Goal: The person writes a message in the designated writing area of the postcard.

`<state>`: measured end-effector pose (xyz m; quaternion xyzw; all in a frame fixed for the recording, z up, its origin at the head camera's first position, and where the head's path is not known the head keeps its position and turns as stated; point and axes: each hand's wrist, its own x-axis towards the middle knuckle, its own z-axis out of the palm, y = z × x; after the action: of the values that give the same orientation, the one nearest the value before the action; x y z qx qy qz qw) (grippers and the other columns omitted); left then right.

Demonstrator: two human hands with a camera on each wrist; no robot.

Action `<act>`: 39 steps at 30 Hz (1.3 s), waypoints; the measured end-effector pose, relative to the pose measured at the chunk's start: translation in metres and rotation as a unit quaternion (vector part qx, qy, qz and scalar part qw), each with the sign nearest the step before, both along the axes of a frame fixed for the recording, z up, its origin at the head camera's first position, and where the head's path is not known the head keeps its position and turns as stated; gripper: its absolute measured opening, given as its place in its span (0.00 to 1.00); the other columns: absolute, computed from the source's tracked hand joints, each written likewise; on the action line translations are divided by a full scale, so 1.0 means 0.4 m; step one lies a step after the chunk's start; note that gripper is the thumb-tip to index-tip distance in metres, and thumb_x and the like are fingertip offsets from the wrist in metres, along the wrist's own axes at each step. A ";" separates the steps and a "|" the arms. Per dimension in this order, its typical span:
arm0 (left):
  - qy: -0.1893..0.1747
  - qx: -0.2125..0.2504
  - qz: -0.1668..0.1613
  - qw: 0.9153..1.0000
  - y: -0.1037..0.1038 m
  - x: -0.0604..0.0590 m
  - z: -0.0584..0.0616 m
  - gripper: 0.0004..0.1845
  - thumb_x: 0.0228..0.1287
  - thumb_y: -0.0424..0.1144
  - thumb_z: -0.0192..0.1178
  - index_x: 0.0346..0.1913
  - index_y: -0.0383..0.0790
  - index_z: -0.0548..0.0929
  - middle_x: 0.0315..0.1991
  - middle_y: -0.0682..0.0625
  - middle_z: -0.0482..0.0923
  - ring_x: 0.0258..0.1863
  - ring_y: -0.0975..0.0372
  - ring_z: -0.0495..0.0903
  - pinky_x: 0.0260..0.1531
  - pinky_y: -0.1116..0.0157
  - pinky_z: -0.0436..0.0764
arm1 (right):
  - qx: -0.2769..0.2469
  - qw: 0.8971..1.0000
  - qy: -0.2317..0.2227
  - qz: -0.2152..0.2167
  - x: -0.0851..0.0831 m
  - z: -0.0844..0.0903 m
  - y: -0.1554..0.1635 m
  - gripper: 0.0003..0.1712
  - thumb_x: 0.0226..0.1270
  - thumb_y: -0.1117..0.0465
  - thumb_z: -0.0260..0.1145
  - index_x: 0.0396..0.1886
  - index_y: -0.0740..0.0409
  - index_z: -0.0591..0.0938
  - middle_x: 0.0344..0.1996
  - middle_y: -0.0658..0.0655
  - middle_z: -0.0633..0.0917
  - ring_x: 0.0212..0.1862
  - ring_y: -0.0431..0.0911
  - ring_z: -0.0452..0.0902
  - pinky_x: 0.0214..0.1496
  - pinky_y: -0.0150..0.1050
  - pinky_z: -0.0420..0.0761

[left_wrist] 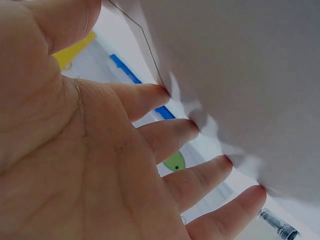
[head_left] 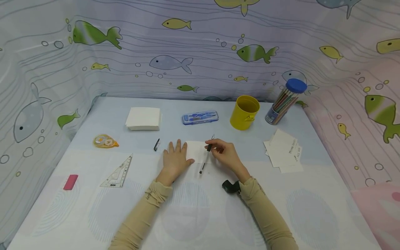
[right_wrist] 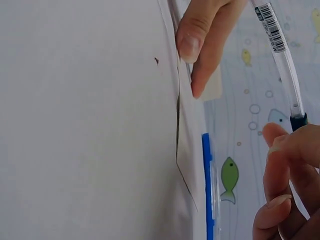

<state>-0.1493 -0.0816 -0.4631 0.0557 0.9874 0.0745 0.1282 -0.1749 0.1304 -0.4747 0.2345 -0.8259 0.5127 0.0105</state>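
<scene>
My left hand lies flat with straight fingers pressing the left part of a small white sheet of paper at the table's middle. My right hand pinches a black-tipped clear pen just right of that sheet, tip pointing down toward me. In the right wrist view the pen's clear barrel rises from my curled fingers, and the paper fills the left side. A loose black pen cap lies left of my left hand.
At the back stand a white paper stack, a blue case, a yellow cup and a blue-lidded pencil tube. Loose cards lie right. Correction tape, a set square and a pink eraser lie left.
</scene>
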 end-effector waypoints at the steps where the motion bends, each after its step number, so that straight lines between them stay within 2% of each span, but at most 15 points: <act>1: 0.000 -0.003 -0.001 1.000 0.000 0.000 0.000 0.44 0.66 0.62 0.53 0.75 0.38 0.57 0.76 0.36 0.49 0.74 0.36 0.49 0.67 0.37 0.61 | 0.000 1.000 0.011 -0.002 -0.001 0.000 -0.003 0.16 0.62 0.75 0.62 0.49 0.62 0.84 0.39 0.58 0.90 0.30 0.41 0.77 0.31 0.29 0.76; 6: 0.008 -0.003 -0.001 1.000 -0.001 0.001 -0.002 0.44 0.66 0.62 0.53 0.75 0.38 0.57 0.76 0.36 0.50 0.74 0.35 0.49 0.66 0.37 0.62 | 0.000 0.998 0.056 -0.001 -0.013 -0.003 -0.023 0.13 0.57 0.77 0.63 0.40 0.61 0.82 0.34 0.58 0.90 0.30 0.45 0.80 0.29 0.29 0.75; 10: 0.011 -0.002 0.000 1.000 -0.004 0.003 0.002 0.44 0.66 0.62 0.53 0.75 0.38 0.57 0.76 0.35 0.50 0.74 0.35 0.49 0.66 0.37 0.62 | 0.000 0.998 0.062 0.000 -0.017 -0.006 -0.035 0.12 0.55 0.79 0.62 0.38 0.64 0.78 0.31 0.61 0.89 0.28 0.46 0.80 0.26 0.28 0.73; 12: 0.008 -0.001 0.001 1.000 -0.005 0.004 0.005 0.44 0.66 0.62 0.53 0.75 0.38 0.57 0.76 0.35 0.50 0.74 0.36 0.49 0.66 0.37 0.62 | 0.001 0.999 0.046 -0.006 -0.012 0.003 -0.038 0.12 0.55 0.81 0.60 0.38 0.66 0.76 0.30 0.63 0.89 0.26 0.46 0.79 0.25 0.25 0.68; 15: 0.003 -0.001 0.004 1.000 -0.005 0.006 0.007 0.44 0.66 0.62 0.53 0.75 0.38 0.56 0.76 0.36 0.49 0.74 0.36 0.48 0.67 0.37 0.61 | -0.010 1.000 0.007 -0.005 0.006 0.039 -0.042 0.11 0.58 0.80 0.59 0.38 0.70 0.70 0.30 0.69 0.88 0.27 0.54 0.84 0.24 0.24 0.64; 18: 0.002 0.000 0.005 1.000 -0.006 0.007 0.010 0.44 0.66 0.62 0.52 0.75 0.38 0.56 0.76 0.36 0.49 0.74 0.36 0.48 0.67 0.37 0.61 | -0.035 0.999 -0.038 -0.010 0.020 0.073 -0.046 0.09 0.64 0.77 0.58 0.35 0.71 0.65 0.31 0.74 0.86 0.28 0.61 0.83 0.22 0.25 0.68; 23: 0.009 -0.011 0.000 1.000 -0.001 0.010 0.018 0.43 0.67 0.62 0.52 0.75 0.37 0.57 0.76 0.37 0.51 0.74 0.37 0.50 0.66 0.38 0.63 | -0.076 0.995 -0.063 -0.010 0.009 0.063 -0.044 0.09 0.69 0.73 0.56 0.31 0.67 0.64 0.33 0.75 0.85 0.26 0.63 0.77 0.27 0.35 0.80; 28: 0.008 -0.016 -0.015 1.000 0.009 0.015 0.017 0.43 0.67 0.62 0.51 0.75 0.35 0.57 0.76 0.39 0.51 0.75 0.40 0.51 0.66 0.39 0.64 | -0.075 0.994 -0.075 -0.002 -0.002 0.063 -0.049 0.06 0.71 0.71 0.54 0.34 0.68 0.66 0.35 0.74 0.84 0.31 0.69 0.77 0.31 0.44 0.82; 30: 0.005 -0.011 -0.016 1.000 0.011 0.017 0.015 0.43 0.67 0.62 0.52 0.74 0.35 0.57 0.76 0.39 0.52 0.75 0.41 0.51 0.68 0.40 0.62 | -0.071 0.994 -0.083 -0.002 -0.007 0.066 -0.055 0.04 0.71 0.70 0.53 0.37 0.70 0.68 0.36 0.74 0.84 0.32 0.69 0.77 0.33 0.46 0.82; 34: 0.003 -0.006 -0.019 1.000 0.013 0.018 0.008 0.44 0.67 0.61 0.53 0.74 0.34 0.57 0.76 0.39 0.52 0.76 0.43 0.51 0.73 0.44 0.55 | -0.073 0.993 -0.097 -0.005 -0.017 0.077 -0.073 0.08 0.73 0.69 0.51 0.43 0.74 0.72 0.37 0.75 0.84 0.34 0.69 0.76 0.36 0.51 0.81; 36: 0.004 -0.006 -0.021 1.000 0.013 0.018 0.005 0.44 0.67 0.61 0.52 0.74 0.34 0.57 0.76 0.39 0.52 0.76 0.44 0.51 0.74 0.44 0.52 | -0.075 0.992 -0.103 -0.009 -0.025 0.080 -0.083 0.10 0.73 0.69 0.52 0.44 0.75 0.74 0.38 0.75 0.84 0.33 0.69 0.76 0.34 0.47 0.81; 39: 0.004 -0.005 -0.024 1.000 0.012 0.018 0.003 0.44 0.67 0.62 0.52 0.74 0.34 0.57 0.77 0.39 0.52 0.76 0.44 0.50 0.74 0.44 0.52 | -0.081 0.990 -0.115 -0.011 -0.038 0.079 -0.101 0.11 0.73 0.68 0.52 0.44 0.75 0.75 0.38 0.75 0.83 0.33 0.70 0.75 0.28 0.36 0.77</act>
<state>-0.1422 -0.0766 -0.4617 0.0791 0.9866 0.0663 0.1266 -0.1903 0.0901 -0.4432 0.1635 -0.7799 0.6012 -0.0600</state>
